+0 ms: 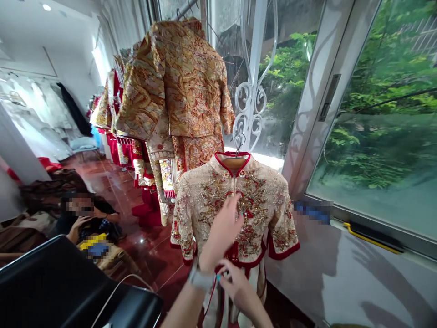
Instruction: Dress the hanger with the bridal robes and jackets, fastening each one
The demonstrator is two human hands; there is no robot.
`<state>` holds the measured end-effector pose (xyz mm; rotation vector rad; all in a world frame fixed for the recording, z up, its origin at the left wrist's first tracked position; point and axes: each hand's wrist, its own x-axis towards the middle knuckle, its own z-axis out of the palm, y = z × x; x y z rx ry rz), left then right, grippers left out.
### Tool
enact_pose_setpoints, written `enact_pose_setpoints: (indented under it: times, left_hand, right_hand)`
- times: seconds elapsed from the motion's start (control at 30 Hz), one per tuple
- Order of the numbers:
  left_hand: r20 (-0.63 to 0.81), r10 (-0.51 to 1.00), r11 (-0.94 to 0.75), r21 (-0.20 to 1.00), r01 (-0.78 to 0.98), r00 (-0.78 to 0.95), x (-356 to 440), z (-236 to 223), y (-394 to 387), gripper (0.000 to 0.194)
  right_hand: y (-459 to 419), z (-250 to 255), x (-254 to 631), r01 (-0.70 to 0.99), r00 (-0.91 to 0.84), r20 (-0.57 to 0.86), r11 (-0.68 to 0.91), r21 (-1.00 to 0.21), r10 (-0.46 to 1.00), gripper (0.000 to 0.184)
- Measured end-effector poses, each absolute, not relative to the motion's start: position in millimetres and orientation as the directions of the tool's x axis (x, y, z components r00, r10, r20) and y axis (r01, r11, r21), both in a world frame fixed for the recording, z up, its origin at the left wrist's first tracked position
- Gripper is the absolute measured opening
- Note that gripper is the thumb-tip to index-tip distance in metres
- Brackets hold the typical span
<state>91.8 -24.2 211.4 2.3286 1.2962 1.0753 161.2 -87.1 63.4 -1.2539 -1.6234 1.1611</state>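
A cream short-sleeved jacket with beaded gold and red embroidery and red trim hangs upright in front of me. My left hand, with a pale band on its wrist, reaches up over the jacket's front. Its fingers are stretched out and apart, close to the front opening below the collar; whether they touch it I cannot tell. Lower down, by the jacket's hem, my right hand has its fingers curled into a pinch beside my left wrist. A small teal spot shows at those fingertips, and a thin red line runs down from there. What they hold is unclear.
Gold brocade garments hang on a rack behind the jacket. A black chair stands at lower left, with a seated person beyond it. Windows with a metal frame are on the right, above a wall with hand shadows.
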Motion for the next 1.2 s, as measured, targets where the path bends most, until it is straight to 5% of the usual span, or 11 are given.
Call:
enact_pose_setpoints:
  times: [0.07, 0.17, 0.3, 0.53, 0.67, 0.9, 1.2]
  left_hand:
    - [0.618, 0.737, -0.54, 0.294, 0.789, 0.274, 94.9, 245.4, 17.3, 0.048]
    - [0.64, 0.664, -0.438, -0.085, 0.895, 0.386, 98.1, 281.1, 62.8, 0.026]
    - [0.601, 0.616, -0.485, -0.219, 0.846, 0.509, 95.5, 298.9, 80.7, 0.02]
    - [0.497, 0.527, -0.578, -0.385, 0.72, 0.689, 83.2, 302.8, 72.1, 0.02]
    - [0.418, 0.568, -0.581, -0.407, 0.705, 0.709, 89.1, 313.6, 77.3, 0.012]
    - [0.504, 0.604, -0.521, -0.337, 0.784, 0.617, 104.0, 311.9, 67.9, 0.018]
    - [0.759, 0.435, -0.599, -0.158, 0.785, 0.485, 72.9, 225.5, 57.7, 0.019]
  right_hand:
    - [-76.2, 84.4, 175.7, 0.253, -0.249, 0.044, 0.109, -0.961, 0.967, 0.026]
    - [-51.3, 119.8, 200.5, 0.217, -0.185, 0.131, 0.17, -0.961, 0.974, 0.025]
    - [-13.2, 158.3, 222.3, -0.035, -0.063, 0.188, 0.186, -0.982, 0.98, 0.017]
    - [51.8, 210.7, 218.4, -0.28, -0.141, 0.104, 0.061, -0.958, 0.985, 0.042]
    - [55.2, 220.1, 221.8, -0.281, -0.269, 0.093, 0.015, -0.96, 0.959, 0.039]
    - [65.1, 223.3, 225.3, -0.399, -0.311, 0.1, -0.034, -0.916, 0.945, 0.043]
    - [83.2, 211.4, 204.8, -0.438, 0.009, 0.132, 0.123, -0.891, 0.991, 0.049]
